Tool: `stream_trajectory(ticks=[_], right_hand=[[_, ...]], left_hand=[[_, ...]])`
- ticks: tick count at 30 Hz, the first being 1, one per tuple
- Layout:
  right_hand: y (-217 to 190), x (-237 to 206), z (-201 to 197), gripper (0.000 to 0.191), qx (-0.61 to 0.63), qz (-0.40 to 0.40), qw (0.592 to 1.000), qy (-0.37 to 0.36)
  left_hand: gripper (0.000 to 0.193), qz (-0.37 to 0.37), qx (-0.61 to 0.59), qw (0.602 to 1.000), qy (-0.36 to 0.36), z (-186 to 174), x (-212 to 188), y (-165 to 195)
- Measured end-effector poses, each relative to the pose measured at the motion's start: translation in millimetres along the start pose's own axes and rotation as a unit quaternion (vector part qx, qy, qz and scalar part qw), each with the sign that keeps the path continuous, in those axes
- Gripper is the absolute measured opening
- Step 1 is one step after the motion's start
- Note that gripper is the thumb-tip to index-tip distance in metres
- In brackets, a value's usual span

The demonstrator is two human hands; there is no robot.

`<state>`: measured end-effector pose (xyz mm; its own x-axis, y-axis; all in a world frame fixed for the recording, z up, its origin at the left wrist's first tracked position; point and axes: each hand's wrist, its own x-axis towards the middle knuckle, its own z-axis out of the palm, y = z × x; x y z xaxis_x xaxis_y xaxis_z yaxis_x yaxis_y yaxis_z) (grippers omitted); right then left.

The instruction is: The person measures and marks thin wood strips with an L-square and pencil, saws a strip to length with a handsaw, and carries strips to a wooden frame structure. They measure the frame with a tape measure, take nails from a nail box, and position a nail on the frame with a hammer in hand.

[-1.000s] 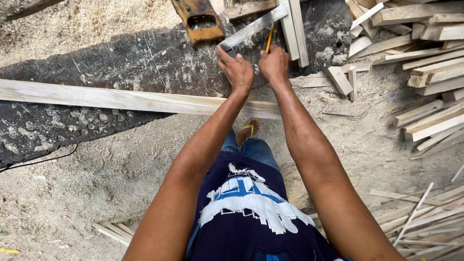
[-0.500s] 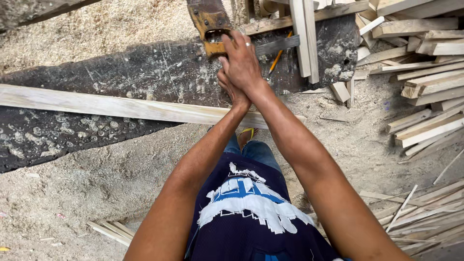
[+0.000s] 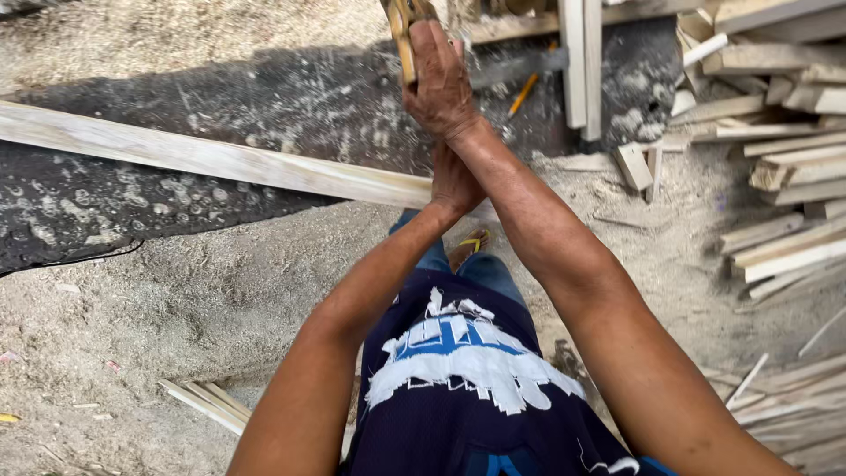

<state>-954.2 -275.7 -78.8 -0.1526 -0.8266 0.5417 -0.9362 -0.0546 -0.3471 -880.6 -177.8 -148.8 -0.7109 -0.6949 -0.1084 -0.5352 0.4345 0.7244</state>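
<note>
My right hand [image 3: 441, 84] is raised at the top of the view, closed around the wooden handle of a handsaw [image 3: 403, 31]; the blade is out of frame. My left hand [image 3: 455, 181] lies lower, pressed on the near end of a long pale wooden plank [image 3: 220, 159] that runs left across a dark slab [image 3: 264, 97]. My right forearm partly hides its fingers. A yellow pencil [image 3: 525, 92] and a grey metal square [image 3: 520, 67] lie on the slab just right of my right hand.
Two upright pale boards [image 3: 582, 62] stand at the top right. A heap of wood offcuts [image 3: 775, 150] fills the right side. Thin sticks [image 3: 207, 401] lie on the sawdust floor at lower left, and a black cable [image 3: 79, 260] runs along the slab's edge.
Both hands left the metal square and pencil. My right hand took hold of the saw handle and lifted it, while my left hand dropped back onto the plank.
</note>
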Motion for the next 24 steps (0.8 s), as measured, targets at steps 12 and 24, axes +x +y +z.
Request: stream_trajectory(ticks=[12, 24], right_hand=[[13, -222, -243, 0.025, 0.343, 0.293, 0.893, -0.007], [49, -457, -439, 0.017, 0.397, 0.426, 0.807, 0.097]], left_hand=[[0.05, 0.129, 0.177, 0.957, -0.193, 125, -68, 65], [0.083, 0.194, 0.198, 0.959, -0.053, 197, -34, 163]])
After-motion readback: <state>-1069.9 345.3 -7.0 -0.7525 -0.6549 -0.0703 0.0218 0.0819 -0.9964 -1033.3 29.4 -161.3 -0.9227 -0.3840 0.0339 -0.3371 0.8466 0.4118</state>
